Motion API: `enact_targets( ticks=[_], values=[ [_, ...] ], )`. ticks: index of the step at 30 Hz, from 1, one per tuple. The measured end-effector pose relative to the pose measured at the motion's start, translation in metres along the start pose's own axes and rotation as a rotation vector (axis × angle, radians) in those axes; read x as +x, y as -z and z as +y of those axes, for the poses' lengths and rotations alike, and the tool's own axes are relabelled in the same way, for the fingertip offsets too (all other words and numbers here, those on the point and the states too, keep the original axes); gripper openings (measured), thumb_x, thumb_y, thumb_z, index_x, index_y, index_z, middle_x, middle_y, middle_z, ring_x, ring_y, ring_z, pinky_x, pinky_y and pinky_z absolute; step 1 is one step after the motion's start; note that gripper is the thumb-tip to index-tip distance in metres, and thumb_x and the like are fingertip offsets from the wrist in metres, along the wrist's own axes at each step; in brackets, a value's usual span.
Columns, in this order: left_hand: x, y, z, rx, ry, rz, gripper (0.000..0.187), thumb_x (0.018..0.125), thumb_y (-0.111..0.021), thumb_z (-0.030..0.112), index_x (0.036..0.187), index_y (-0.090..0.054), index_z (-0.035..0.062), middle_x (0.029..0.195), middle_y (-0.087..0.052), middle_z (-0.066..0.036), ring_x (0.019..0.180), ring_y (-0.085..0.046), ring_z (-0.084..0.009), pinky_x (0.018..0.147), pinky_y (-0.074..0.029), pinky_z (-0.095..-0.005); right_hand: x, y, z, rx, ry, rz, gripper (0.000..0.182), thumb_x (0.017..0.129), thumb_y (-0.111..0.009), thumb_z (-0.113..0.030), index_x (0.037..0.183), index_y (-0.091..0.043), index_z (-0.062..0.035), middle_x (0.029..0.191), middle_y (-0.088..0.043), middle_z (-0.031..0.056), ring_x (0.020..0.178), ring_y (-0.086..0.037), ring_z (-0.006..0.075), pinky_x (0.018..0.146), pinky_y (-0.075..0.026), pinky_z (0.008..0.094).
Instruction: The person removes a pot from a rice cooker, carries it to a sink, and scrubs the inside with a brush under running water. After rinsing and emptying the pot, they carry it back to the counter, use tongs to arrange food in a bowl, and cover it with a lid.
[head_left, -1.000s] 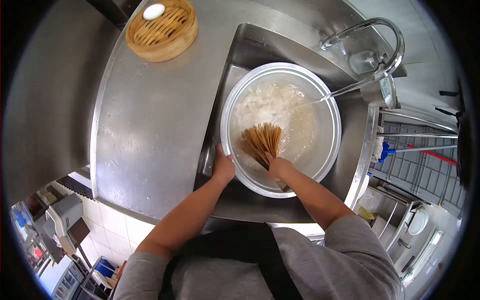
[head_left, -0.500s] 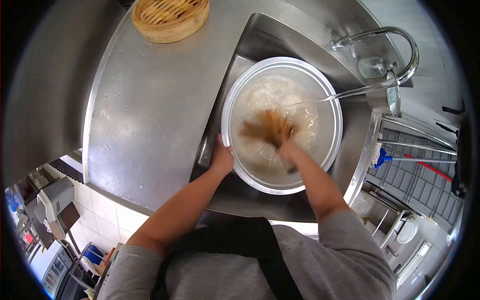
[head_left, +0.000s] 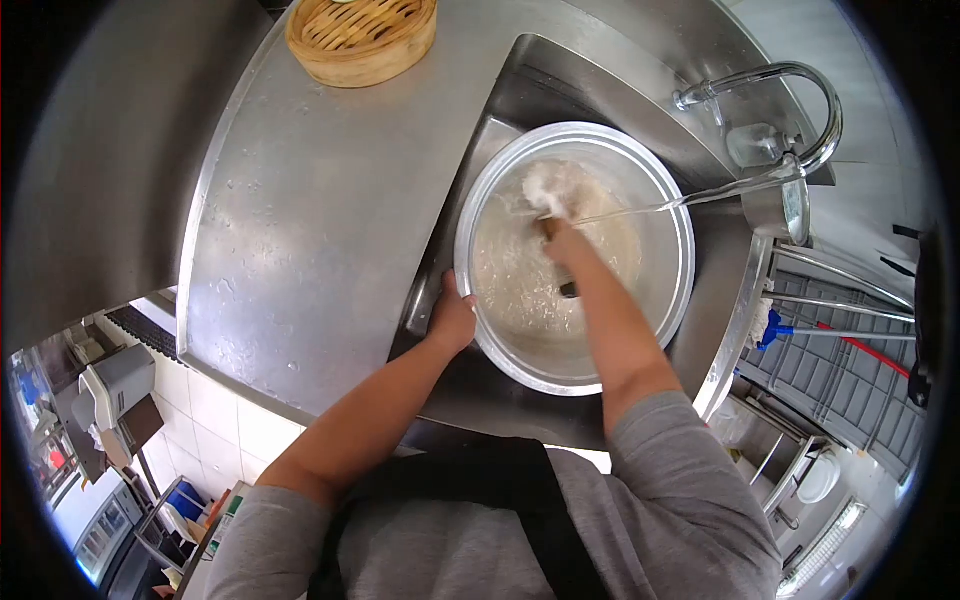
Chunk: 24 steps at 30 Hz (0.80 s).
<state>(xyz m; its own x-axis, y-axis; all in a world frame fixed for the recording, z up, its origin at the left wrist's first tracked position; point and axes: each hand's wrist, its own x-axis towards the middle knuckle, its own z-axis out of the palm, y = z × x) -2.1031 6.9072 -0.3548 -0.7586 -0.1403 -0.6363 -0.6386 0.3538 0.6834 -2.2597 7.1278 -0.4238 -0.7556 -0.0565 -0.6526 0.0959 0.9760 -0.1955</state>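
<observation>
A large round metal pot (head_left: 672, 310) stands in the sink, holding cloudy, bubbling water (head_left: 520, 290). With its fingers round the outside and the thumb at the rim, my left hand (head_left: 453, 318) grips the pot's lower left edge. My right hand (head_left: 568, 246) is closed around a brush (head_left: 569, 290) inside the pot. The brush's dark handle end shows below that hand, while its bristles are mostly hidden in white splashing water. From the curved faucet (head_left: 828, 110) a stream of water (head_left: 690, 200) falls into the pot near my right hand.
Around the pot are the steel sink walls (head_left: 500, 95). A bamboo steamer (head_left: 365, 60) sits on the steel counter (head_left: 310, 220) at upper left. Behind the faucet is a clear jar (head_left: 755, 145). Mop handles and a blue mop clamp (head_left: 772, 330) are at right.
My right hand has moved up the pot with the brush, whose brown bristles were spread above the water and are now in the splash. My left hand stays on the rim.
</observation>
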Motion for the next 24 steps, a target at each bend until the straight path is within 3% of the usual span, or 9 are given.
enact_targets(
  ticks=[3,6,7,11,15,19,21,22,24],
  values=[
    [0.002,0.001,0.004,-0.005,0.059,-0.026,0.058,0.094,-0.049,0.006,0.144,-0.020,0.0026,0.134,-0.048,-0.028,0.121,-0.050,-0.0423,0.100,-0.041,-0.0463,-0.032,0.016,0.082,-0.103,-0.233,-0.018,0.078,0.079,-0.065,-0.028,0.143,-0.031,0.0015,0.120,-0.060,0.0278,0.111,-0.060,0.0388,0.094,-0.048,0.0426],
    [-0.005,0.006,0.017,-0.112,0.115,-0.082,0.057,0.094,-0.050,0.006,0.144,-0.021,0.0011,0.134,-0.049,-0.027,0.121,-0.050,-0.0423,0.100,-0.041,-0.0458,-0.072,-0.016,0.143,-0.175,-0.250,-0.638,0.068,0.084,-0.062,-0.032,0.136,-0.043,0.0076,0.132,-0.051,0.0274,0.118,-0.056,0.0325,0.095,-0.048,0.0407],
    [-0.003,0.002,0.013,-0.103,0.119,-0.055,0.055,0.095,-0.049,0.006,0.143,-0.024,0.0021,0.133,-0.049,-0.027,0.121,-0.051,-0.0418,0.100,-0.041,-0.0457,-0.139,0.029,0.081,0.119,-0.552,-0.653,0.067,0.083,-0.065,-0.034,0.134,-0.047,0.0053,0.129,-0.054,0.0239,0.112,-0.058,0.0306,0.093,-0.047,0.0434],
    [-0.007,-0.001,0.014,-0.135,0.092,0.023,0.046,0.096,-0.048,0.008,0.138,-0.030,0.0037,0.126,-0.054,-0.025,0.119,-0.053,-0.0401,0.099,-0.042,-0.0455,-0.170,-0.036,0.068,0.745,-0.409,-0.881,0.045,0.076,-0.074,-0.041,0.100,-0.065,-0.0034,0.098,-0.063,0.0105,0.078,-0.062,0.0174,0.068,-0.053,0.0326],
    [-0.008,0.000,0.017,-0.174,0.086,0.037,0.038,0.097,-0.046,0.011,0.133,-0.034,0.0026,0.123,-0.056,-0.024,0.117,-0.053,-0.0393,0.098,-0.042,-0.0447,-0.139,0.004,-0.019,1.014,-0.347,-1.020,0.041,0.080,-0.074,-0.039,0.101,-0.058,-0.0074,0.080,-0.062,0.0072,0.065,-0.063,0.0171,0.054,-0.052,0.0314],
    [0.000,0.000,-0.013,-0.274,0.036,-0.072,0.036,0.101,-0.045,0.020,0.133,-0.036,0.0067,0.123,-0.053,-0.014,0.106,-0.060,-0.0280,0.074,-0.057,-0.0414,-0.131,0.026,-0.038,1.438,-0.124,-0.748,0.056,0.080,-0.072,-0.033,0.125,-0.049,-0.0086,0.089,-0.065,0.0112,0.074,-0.065,0.0249,0.063,-0.054,0.0354],
    [-0.023,0.008,0.002,-0.264,-0.072,-0.089,0.034,0.101,-0.046,0.021,0.131,-0.038,0.0068,0.117,-0.057,-0.013,0.099,-0.064,-0.0253,0.066,-0.059,-0.0388,-0.125,0.002,-0.026,0.997,0.401,-0.178,0.076,0.078,-0.071,-0.025,0.143,-0.033,-0.0130,0.098,-0.067,0.0176,0.088,-0.066,0.0346,0.078,-0.052,0.0413],
    [-0.052,0.020,0.037,-0.374,-0.063,-0.090,0.026,0.100,-0.048,0.020,0.121,-0.043,0.0054,0.107,-0.060,-0.011,0.090,-0.064,-0.0222,0.064,-0.057,-0.0350,-0.134,0.008,-0.026,1.021,0.401,-0.148,0.076,0.078,-0.071,-0.025,0.143,-0.033,-0.0130,0.098,-0.067,0.0176,0.088,-0.066,0.0346,0.078,-0.052,0.0413],
    [-0.088,0.032,0.080,-0.460,-0.067,-0.107,0.020,0.100,-0.049,0.020,0.112,-0.049,0.0039,0.097,-0.063,-0.010,0.081,-0.065,-0.0191,0.061,-0.054,-0.0313,-0.167,0.029,-0.032,0.276,0.307,-0.126,0.091,0.074,-0.072,-0.023,0.151,-0.022,-0.0164,0.110,-0.064,0.0240,0.101,-0.062,0.0391,0.090,-0.047,0.0437]
  ],
)
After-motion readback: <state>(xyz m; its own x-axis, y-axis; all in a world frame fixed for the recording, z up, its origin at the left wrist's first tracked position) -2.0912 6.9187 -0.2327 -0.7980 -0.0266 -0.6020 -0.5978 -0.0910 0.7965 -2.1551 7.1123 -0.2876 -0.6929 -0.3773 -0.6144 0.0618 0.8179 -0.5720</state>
